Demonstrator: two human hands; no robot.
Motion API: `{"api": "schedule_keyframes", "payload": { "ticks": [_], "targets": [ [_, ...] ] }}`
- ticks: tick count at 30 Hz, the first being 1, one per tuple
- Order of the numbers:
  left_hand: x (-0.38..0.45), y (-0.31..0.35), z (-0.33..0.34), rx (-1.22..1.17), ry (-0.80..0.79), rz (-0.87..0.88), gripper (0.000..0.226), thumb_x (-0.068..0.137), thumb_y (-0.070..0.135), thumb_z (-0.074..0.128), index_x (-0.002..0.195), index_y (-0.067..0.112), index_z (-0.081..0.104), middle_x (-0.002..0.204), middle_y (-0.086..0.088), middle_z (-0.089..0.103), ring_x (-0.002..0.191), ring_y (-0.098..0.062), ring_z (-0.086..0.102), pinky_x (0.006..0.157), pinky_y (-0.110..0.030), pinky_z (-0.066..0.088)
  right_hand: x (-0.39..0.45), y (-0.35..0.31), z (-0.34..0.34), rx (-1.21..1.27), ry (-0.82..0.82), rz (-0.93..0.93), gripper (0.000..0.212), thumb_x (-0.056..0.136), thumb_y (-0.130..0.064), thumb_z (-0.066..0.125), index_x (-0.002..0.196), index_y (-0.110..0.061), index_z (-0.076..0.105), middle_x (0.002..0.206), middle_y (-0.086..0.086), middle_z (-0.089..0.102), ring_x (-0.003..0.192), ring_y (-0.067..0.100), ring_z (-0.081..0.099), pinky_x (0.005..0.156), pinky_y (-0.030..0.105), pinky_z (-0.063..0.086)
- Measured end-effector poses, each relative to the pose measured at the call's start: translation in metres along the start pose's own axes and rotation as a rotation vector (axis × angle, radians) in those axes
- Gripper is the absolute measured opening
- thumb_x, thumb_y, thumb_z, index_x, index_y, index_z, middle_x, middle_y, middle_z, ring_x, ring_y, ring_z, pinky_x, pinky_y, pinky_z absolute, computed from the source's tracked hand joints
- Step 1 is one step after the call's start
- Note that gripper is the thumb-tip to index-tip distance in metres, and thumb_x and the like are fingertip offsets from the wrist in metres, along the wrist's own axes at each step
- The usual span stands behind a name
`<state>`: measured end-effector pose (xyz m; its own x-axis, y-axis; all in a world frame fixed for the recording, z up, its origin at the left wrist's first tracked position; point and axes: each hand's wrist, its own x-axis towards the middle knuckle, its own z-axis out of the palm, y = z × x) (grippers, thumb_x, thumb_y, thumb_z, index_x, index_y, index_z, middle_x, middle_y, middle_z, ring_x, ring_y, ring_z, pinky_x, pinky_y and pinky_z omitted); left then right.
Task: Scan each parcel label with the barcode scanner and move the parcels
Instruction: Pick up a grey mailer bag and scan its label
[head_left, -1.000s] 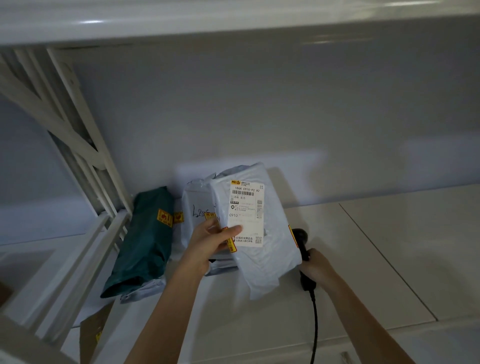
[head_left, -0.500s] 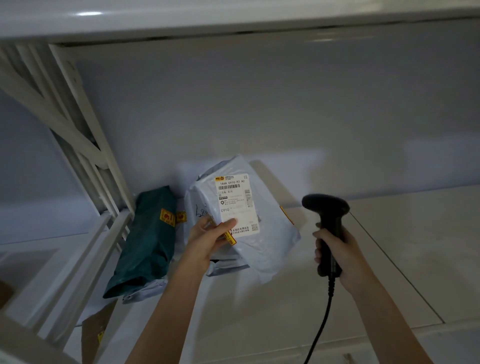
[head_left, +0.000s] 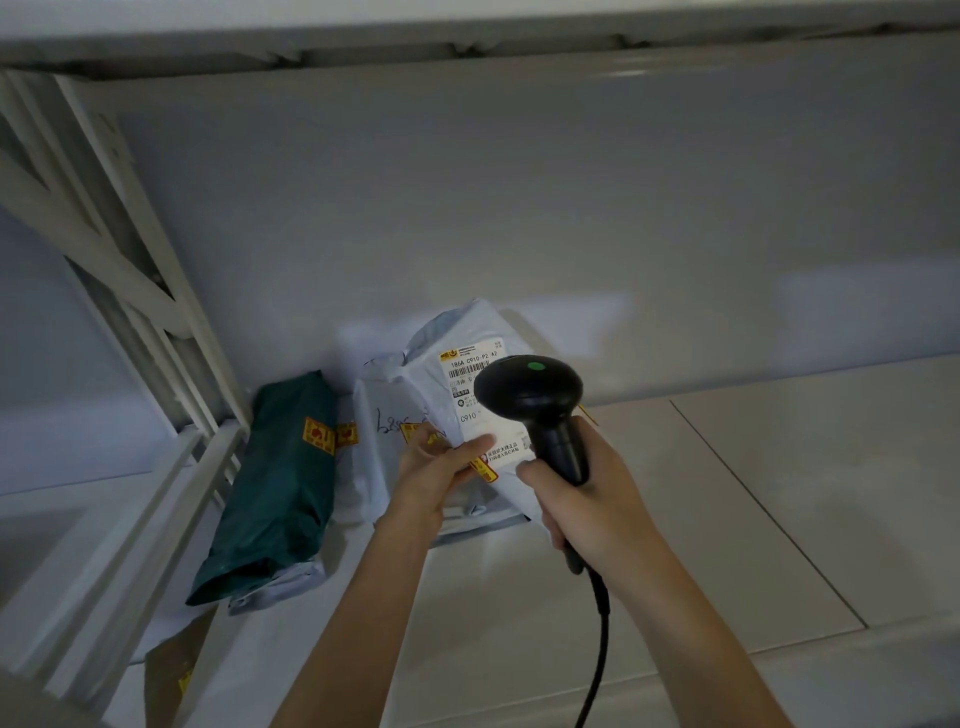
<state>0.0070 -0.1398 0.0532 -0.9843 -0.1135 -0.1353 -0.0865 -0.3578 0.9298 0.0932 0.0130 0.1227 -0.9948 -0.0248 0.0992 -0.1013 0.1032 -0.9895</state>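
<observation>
— Where's the parcel?
— White parcel (head_left: 467, 364), tilted up over the shelf (head_left: 779, 493), label (head_left: 475, 410) facing us. The left hand (head_left: 436, 467) pinches its lower edge, thumb on the label.
— And the scanner?
— The right hand (head_left: 587, 499) is wrapped tight round the scanner (head_left: 535, 400) grip, its head just over the label, cable (head_left: 597, 654) trailing down.
— How many parcels?
— Three I can count: that one, another white (head_left: 374, 441) behind it, one green parcel (head_left: 280, 483) leaning left.

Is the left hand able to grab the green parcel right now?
Probably not yet: the left hand is shut on the grey parcel. The green parcel lies uncovered just beside it.
</observation>
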Motion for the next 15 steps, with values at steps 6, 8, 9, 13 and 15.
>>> {"api": "schedule_keyframes", "payload": {
  "ticks": [6, 8, 9, 13, 15],
  "targets": [
    [0.000, -0.003, 0.001, 0.005, 0.020, -0.020, 0.037, 0.067, -0.002, 0.081, 0.092, 0.013, 0.058, 0.091, -0.008, 0.074, 0.079, -0.019, 0.073, 0.058, -0.021, 0.057, -0.001, 0.000, -0.001, -0.004, -0.023, 0.022, 0.020, 0.080, -0.018, 0.058, 0.089, -0.005, 0.045, 0.044, -0.003, 0.038, 0.036, 0.014, 0.034, 0.034, 0.021, 0.033],
    [0.000, -0.003, 0.001, 0.009, 0.008, -0.025, 0.037, 0.067, -0.002, 0.080, 0.095, 0.012, 0.061, 0.086, -0.004, 0.076, 0.075, -0.015, 0.074, 0.057, -0.020, 0.056, -0.001, 0.000, -0.001, 0.003, -0.032, 0.025, 0.020, 0.081, -0.016, 0.057, 0.090, -0.003, 0.045, 0.045, -0.003, 0.038, 0.037, 0.013, 0.034, 0.035, 0.022, 0.033],
    [0.000, -0.004, 0.001, 0.010, 0.002, -0.025, 0.037, 0.067, -0.002, 0.080, 0.095, 0.012, 0.061, 0.085, -0.003, 0.076, 0.074, -0.015, 0.074, 0.056, -0.020, 0.056, -0.002, 0.000, -0.002, 0.009, -0.034, 0.028, 0.020, 0.081, -0.015, 0.057, 0.090, -0.003, 0.045, 0.046, -0.003, 0.038, 0.037, 0.013, 0.034, 0.036, 0.022, 0.033],
    [0.000, -0.006, -0.001, -0.002, 0.004, -0.022, 0.037, 0.065, -0.004, 0.080, 0.091, 0.015, 0.061, 0.082, -0.002, 0.077, 0.076, -0.017, 0.074, 0.057, -0.021, 0.056, -0.003, 0.002, -0.006, 0.028, -0.036, 0.041, 0.017, 0.081, -0.012, 0.056, 0.092, -0.003, 0.047, 0.052, 0.004, 0.039, 0.036, 0.013, 0.035, 0.036, 0.022, 0.034],
    [0.000, -0.006, -0.002, 0.002, 0.013, -0.018, 0.037, 0.065, -0.004, 0.080, 0.090, 0.016, 0.062, 0.082, 0.000, 0.077, 0.077, -0.017, 0.074, 0.057, -0.021, 0.056, -0.002, 0.004, -0.010, 0.036, -0.013, 0.051, 0.013, 0.080, -0.010, 0.056, 0.087, -0.010, 0.046, 0.054, 0.004, 0.043, 0.035, 0.012, 0.038, 0.037, 0.023, 0.036]
  ]
}}
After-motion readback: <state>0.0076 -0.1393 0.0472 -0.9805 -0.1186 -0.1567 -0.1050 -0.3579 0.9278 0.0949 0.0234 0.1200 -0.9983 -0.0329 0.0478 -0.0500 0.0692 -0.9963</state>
